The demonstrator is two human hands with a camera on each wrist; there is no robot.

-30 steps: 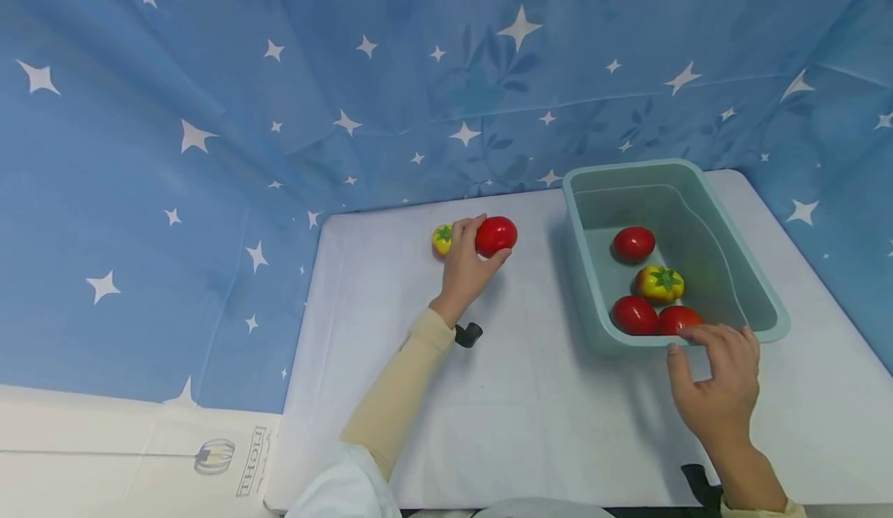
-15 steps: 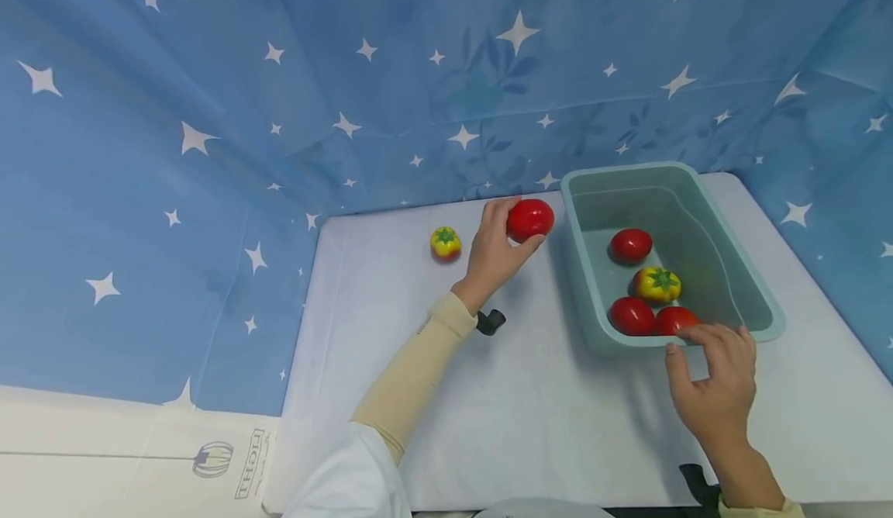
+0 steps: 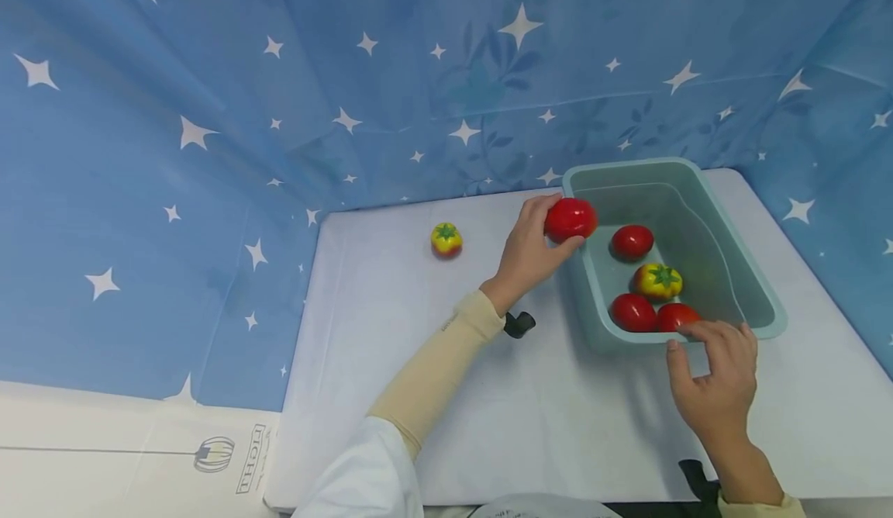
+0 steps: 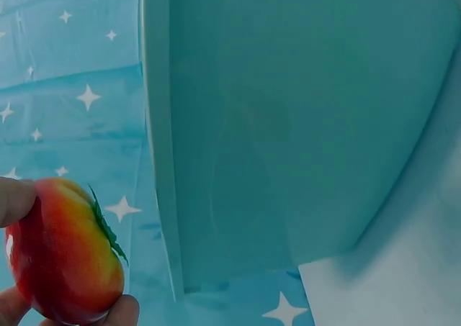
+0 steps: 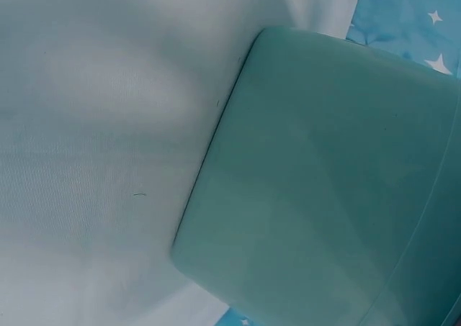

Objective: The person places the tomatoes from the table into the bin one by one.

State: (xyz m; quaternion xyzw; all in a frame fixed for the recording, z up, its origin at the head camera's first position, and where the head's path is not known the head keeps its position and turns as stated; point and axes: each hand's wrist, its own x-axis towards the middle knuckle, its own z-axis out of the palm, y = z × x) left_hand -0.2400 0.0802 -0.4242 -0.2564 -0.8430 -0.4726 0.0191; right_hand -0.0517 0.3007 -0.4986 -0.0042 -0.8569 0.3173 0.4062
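In the head view my left hand grips a red tomato above the left rim of a blue-green plastic bin. The left wrist view shows this tomato's yellow patch and green calyx, with fingertips around it, beside the bin's outer wall. My right hand holds the bin's near rim, fingers over the edge and thumb outside. Inside the bin lie a red tomato, a yellow-and-red tomato and two more red ones near the front wall. The right wrist view does not show the right hand.
Another yellow-and-red tomato sits on the white tabletop, left of the bin. A blue star-patterned cloth hangs behind and to both sides. A cream printed sheet lies at the lower left.
My left hand has carried the red tomato rightward from beside the yellow-and-red tomato to the bin's left rim. The right hand and the bin have stayed in place.
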